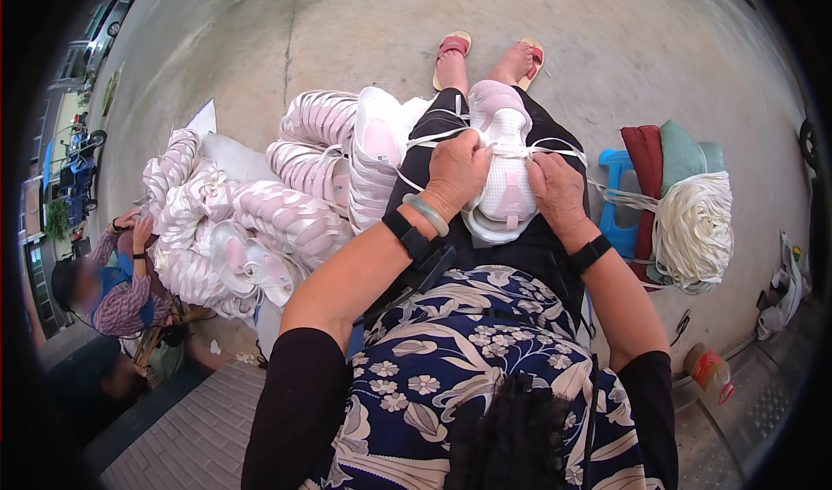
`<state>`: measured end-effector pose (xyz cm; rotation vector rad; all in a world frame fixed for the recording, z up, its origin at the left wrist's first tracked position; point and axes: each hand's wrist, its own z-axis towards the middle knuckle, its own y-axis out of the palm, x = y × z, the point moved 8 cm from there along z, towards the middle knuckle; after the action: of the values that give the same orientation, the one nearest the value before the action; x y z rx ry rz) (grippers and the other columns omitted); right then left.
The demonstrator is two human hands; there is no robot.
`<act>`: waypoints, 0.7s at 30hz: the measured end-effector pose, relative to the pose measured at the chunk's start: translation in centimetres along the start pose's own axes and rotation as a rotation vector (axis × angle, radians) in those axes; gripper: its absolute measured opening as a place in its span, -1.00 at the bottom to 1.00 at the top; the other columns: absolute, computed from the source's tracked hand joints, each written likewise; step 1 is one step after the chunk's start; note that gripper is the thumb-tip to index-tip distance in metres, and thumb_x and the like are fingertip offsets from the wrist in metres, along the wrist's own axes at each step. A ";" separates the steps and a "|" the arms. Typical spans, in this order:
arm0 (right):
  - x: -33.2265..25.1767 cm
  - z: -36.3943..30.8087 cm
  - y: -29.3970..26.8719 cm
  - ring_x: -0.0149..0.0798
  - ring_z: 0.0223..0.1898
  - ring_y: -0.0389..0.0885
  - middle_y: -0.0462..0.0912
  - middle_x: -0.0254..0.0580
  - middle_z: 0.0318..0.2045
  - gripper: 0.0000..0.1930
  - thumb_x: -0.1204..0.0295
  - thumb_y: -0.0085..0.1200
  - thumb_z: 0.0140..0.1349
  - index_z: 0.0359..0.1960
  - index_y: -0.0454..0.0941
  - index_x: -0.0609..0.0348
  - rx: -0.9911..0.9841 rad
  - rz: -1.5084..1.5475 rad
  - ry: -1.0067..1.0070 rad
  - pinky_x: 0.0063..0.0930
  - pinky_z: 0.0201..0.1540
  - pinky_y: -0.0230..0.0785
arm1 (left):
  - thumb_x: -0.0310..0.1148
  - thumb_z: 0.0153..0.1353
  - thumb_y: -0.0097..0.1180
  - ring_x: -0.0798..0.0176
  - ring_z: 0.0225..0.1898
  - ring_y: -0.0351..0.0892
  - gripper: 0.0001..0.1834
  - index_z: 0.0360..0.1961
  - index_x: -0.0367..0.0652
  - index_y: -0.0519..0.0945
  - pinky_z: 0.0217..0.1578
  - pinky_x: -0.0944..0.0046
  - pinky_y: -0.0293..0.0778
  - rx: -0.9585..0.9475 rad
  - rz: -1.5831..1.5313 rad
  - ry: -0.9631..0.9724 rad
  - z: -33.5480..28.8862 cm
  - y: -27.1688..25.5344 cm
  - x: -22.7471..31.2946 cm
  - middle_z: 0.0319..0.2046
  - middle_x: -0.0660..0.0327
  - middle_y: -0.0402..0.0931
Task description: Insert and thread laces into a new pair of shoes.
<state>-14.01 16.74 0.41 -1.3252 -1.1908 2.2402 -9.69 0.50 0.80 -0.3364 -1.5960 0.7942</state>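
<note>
A white and pink shoe upper [510, 197] rests across my lap, with its toe end pointing toward me. White shoelace [513, 151] crosses its throat, and loose ends trail out to both sides. At the upper's left edge, my left hand [459, 171] is closed, thumb and fingers pinching the lace. My right hand [559, 188] is closed on the lace at the opposite edge. Its curled fingers hide part of the lace.
Nested shoe uppers [286, 217] are heaped at my left. To my right, a bundle of white laces [698, 230] lies against red and green cushions [689, 154] on a blue stool [617, 191]. A bottle [711, 372] lies lower right. Another person [130, 295] sits at far left.
</note>
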 end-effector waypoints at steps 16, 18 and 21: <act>-5.6 1.6 -0.1 -0.03 -0.44 0.53 0.52 -0.09 -0.50 -0.92 0.51 0.01 0.07 -0.39 0.51 0.18 -0.002 0.421 -0.079 -0.31 -0.39 0.38 | -0.37 -0.07 0.15 -0.08 -0.27 0.52 -0.49 -0.06 -0.38 0.38 -0.25 0.13 0.47 -0.021 0.186 0.299 -3.2 -1.6 3.1 -0.32 -0.07 0.49; -5.1 1.5 1.6 -0.03 -0.44 0.53 0.52 -0.10 -0.50 -0.92 0.46 0.02 0.04 -0.42 0.51 0.16 -0.115 0.264 0.007 -0.28 -0.38 0.38 | -0.39 -0.05 0.09 -0.10 -0.29 0.52 -0.54 -0.09 -0.38 0.39 -0.27 0.11 0.47 -0.054 0.189 0.264 -3.0 -1.4 2.6 -0.34 -0.09 0.49; -4.8 1.4 2.1 -0.04 -0.44 0.54 0.53 -0.12 -0.49 -0.91 0.43 0.03 0.02 -0.45 0.51 0.14 -0.130 0.268 0.020 -0.27 -0.38 0.39 | -0.42 -0.02 0.01 -0.14 -0.33 0.51 -0.61 -0.14 -0.39 0.41 -0.31 0.08 0.46 -0.116 0.181 0.201 -2.6 -1.1 1.6 -0.39 -0.12 0.48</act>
<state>-12.25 11.79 1.99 -1.6405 -1.2340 2.3553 -7.33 1.47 2.71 -0.6323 -1.4390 0.7807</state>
